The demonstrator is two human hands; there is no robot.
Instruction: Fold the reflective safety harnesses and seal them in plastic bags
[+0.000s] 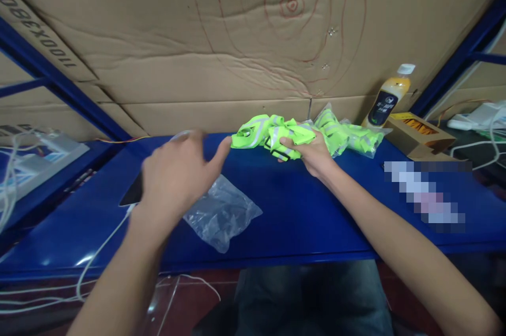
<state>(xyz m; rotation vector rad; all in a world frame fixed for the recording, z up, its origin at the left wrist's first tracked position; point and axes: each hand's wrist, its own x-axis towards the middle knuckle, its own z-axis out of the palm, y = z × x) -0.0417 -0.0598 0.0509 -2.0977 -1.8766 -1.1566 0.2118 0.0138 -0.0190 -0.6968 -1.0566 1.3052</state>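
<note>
My right hand (315, 155) is closed around a bunched neon-yellow reflective vest (259, 133) made of straps, with grey reflective stripes and a black buckle. Its thumb presses on the straps, which hang over the blue shelf. To the left, my left hand (179, 170) is blurred, its thumb stretched out near the vest's left end; its other fingers are partly hidden. Beneath and beside this hand lies a crumpled clear plastic bag (223, 214). Behind my right hand, another neon-yellow bundle (351, 135) sits in clear plastic wrapping.
A bottle (385, 98) with orange contents and a small open cardboard box (421, 138) stand at the back right. A dark flat device (132, 191) with a white cable is partly behind my left hand. Cardboard (138, 25) backs the blue shelf (300, 220); power strips flank it.
</note>
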